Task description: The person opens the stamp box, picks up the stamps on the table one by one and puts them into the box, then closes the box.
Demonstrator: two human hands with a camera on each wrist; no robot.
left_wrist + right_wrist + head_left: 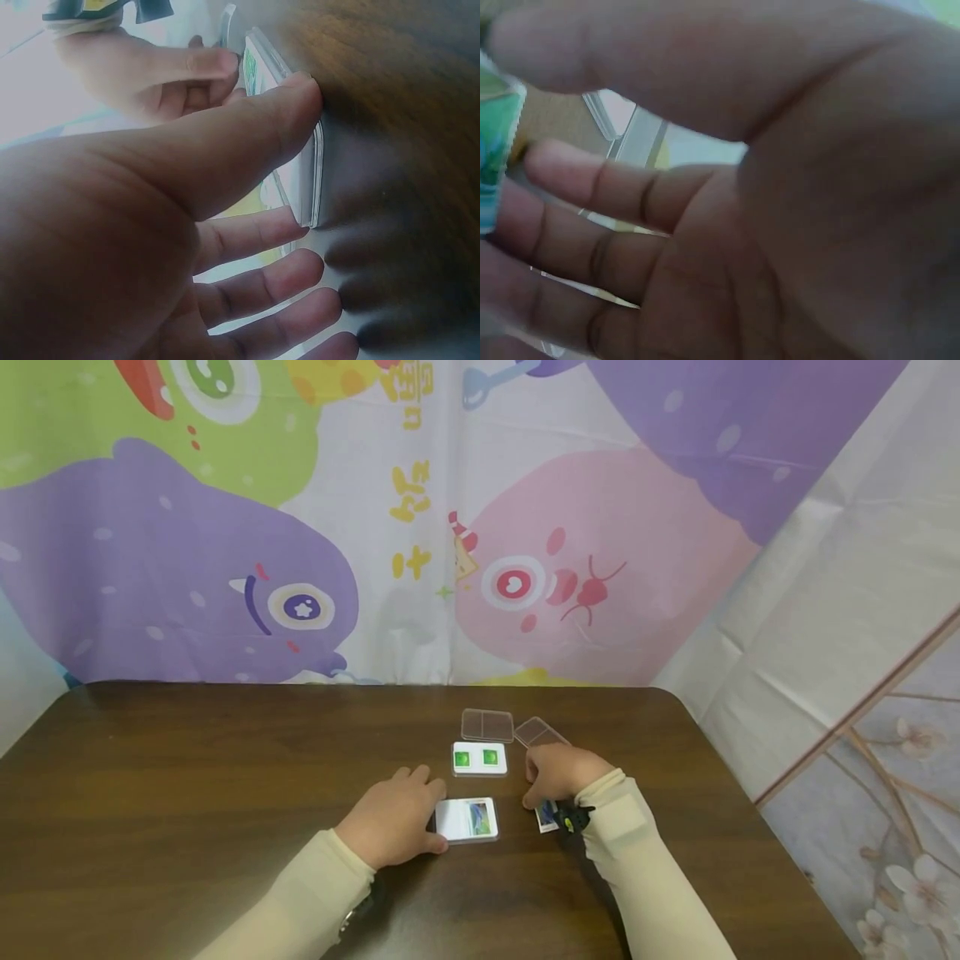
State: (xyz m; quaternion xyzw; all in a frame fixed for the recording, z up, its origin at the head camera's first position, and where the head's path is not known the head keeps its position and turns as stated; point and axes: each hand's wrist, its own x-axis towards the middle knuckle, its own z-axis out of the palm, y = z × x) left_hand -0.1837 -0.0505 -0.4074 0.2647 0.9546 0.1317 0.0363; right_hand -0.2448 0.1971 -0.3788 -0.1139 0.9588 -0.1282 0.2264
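Note:
A flat clear-edged case point(453, 820) with a white insert and a colourful stamp point(480, 817) at its right end lies on the table. My left hand point(396, 817) grips its left end, the thumb point(289, 112) on the near edge and the index finger towards the far corner. In the left wrist view the other fingers spread beside the case. To the right, my right hand point(562, 772) pinches a second stamp point(546, 816), with a blue-green picture and a perforated edge, between thumb and fingers. The right wrist view shows only part of this stamp point(499, 142); its pinched end is hidden.
Behind the first case lies another white-lined case point(478, 771) with two green stamps. Beyond it rests a clear lid point(487, 725), and another clear lid point(538, 732) lies partly behind my right hand. A printed cartoon cloth point(405, 635) hangs past the brown table's far edge point(225, 687).

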